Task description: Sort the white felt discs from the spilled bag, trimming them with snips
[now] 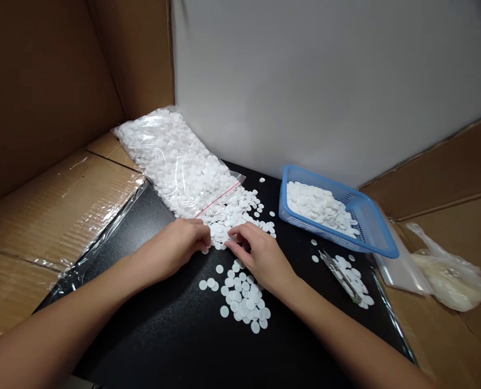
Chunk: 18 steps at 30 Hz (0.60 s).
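Note:
A clear zip bag [179,162] full of small white discs lies on the black table, its red-edged mouth facing me, with discs spilled out in front. My left hand [186,240] is closed at the left edge of the spill; what its curled fingers hold, if anything, is hidden. Just to the right, my right hand [260,254] has thumb and forefinger bent towards each other over the discs, a gap showing between them and nothing clearly held. A separate pile of discs [246,300] lies below my right hand, with a few loose ones to its left.
A blue basket [368,221] at the right holds many white discs. In front of it, a metal snipping tool [340,275] lies beside a small group of discs [356,281]. A tied plastic bag [451,281] rests on the cardboard at the far right. Cardboard walls stand around.

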Each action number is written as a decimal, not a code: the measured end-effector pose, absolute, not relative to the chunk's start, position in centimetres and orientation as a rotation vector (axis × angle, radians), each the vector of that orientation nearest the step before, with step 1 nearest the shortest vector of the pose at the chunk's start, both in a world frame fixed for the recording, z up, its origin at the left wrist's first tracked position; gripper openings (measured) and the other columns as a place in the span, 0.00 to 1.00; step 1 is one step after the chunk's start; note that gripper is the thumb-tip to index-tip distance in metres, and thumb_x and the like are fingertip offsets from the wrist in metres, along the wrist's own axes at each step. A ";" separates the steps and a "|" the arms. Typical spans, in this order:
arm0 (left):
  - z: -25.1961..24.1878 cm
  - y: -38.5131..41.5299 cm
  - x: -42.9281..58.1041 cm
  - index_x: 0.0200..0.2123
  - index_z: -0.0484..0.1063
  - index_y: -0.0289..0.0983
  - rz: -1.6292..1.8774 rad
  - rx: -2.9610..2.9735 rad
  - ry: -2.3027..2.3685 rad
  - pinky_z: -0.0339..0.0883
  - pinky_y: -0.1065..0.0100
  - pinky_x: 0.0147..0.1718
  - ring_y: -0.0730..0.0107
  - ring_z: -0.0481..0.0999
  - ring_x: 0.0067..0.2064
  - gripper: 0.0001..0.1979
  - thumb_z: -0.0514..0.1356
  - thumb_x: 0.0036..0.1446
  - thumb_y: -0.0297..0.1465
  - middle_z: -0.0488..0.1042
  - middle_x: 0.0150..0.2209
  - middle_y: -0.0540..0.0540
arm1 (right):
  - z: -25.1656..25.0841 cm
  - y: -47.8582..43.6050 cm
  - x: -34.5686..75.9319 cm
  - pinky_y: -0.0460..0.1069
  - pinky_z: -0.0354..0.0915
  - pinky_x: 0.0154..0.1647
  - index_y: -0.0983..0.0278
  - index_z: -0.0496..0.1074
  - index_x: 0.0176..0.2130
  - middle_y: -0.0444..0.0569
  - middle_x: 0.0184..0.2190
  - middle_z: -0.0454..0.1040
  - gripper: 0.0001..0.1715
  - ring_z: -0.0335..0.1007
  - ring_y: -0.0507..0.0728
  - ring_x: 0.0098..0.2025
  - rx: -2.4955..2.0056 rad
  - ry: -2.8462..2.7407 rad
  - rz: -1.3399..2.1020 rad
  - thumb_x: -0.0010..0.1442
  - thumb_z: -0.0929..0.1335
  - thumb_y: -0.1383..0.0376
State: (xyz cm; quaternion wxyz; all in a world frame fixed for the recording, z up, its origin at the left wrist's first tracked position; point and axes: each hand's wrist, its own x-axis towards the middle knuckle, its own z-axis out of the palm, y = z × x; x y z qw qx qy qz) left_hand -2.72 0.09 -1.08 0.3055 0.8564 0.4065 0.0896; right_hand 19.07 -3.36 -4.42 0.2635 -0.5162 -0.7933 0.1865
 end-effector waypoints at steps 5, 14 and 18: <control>-0.6 0.8 -3.5 0.31 0.72 0.35 0.240 2.256 1.330 0.59 0.69 0.33 0.68 0.72 0.33 0.10 0.55 0.59 0.19 0.75 0.32 0.48 | -4.3 -2.9 18.3 0.49 0.63 0.31 0.61 0.69 0.37 0.44 0.32 0.70 0.06 0.68 0.55 0.32 -1.501 -2.152 0.534 0.61 0.72 0.69; -0.9 -0.7 -2.0 0.37 0.73 0.39 0.072 2.313 1.396 0.55 0.68 0.30 0.61 0.76 0.39 0.04 0.57 0.63 0.28 0.77 0.39 0.48 | -3.4 -2.8 18.7 0.47 0.62 0.29 0.61 0.71 0.30 0.43 0.27 0.71 0.06 0.66 0.53 0.28 -1.492 -1.963 0.806 0.59 0.71 0.67; -0.8 -0.7 -1.9 0.37 0.71 0.39 0.082 2.307 1.364 0.54 0.67 0.30 0.61 0.75 0.39 0.04 0.57 0.64 0.28 0.76 0.39 0.48 | -3.0 -3.0 20.5 0.47 0.60 0.25 0.62 0.73 0.28 0.42 0.22 0.70 0.10 0.64 0.52 0.25 -1.607 -1.811 1.059 0.57 0.71 0.60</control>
